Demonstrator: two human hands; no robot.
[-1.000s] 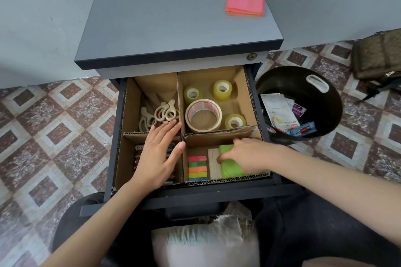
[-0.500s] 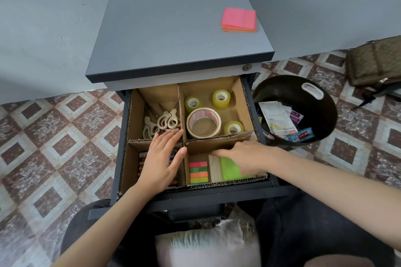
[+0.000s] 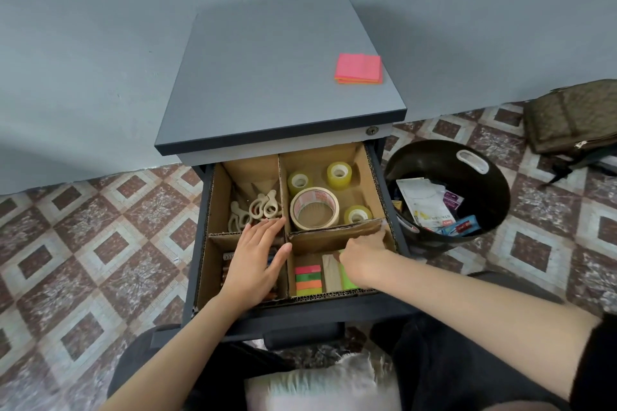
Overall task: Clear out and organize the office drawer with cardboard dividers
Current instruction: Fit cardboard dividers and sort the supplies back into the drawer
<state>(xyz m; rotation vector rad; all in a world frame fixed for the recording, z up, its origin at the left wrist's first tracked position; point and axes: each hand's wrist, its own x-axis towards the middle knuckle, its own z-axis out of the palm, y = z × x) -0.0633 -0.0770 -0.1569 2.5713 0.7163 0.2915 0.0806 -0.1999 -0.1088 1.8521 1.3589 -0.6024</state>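
The open drawer [image 3: 200, 243] holds cardboard dividers [image 3: 330, 231] that make four compartments. My left hand [image 3: 257, 259] rests flat over the front-left compartment, fingers across the divider crossing, covering most of the pens [image 3: 227, 265]. My right hand [image 3: 362, 252] is in the front-right compartment, with its fingers stretched against the cross divider's right end. Under it lies a green sticky pad [image 3: 348, 280], beside a beige block [image 3: 330, 272] and coloured index tabs [image 3: 307, 279]. Tape rolls, one large [image 3: 314, 208], fill the back-right compartment. Cream-handled scissors [image 3: 257, 208] lie in the back-left one.
A pink sticky-note pad [image 3: 359, 68] lies on the grey cabinet top. A black bin [image 3: 434, 152] with paper scraps stands right of the drawer. A brown bag [image 3: 574, 113] lies on the tiled floor at far right. A grey wall is behind.
My right hand has slid off the top of the green pad toward the back right, reaching the divider wall. My left hand stays put. The view has pulled back and up.
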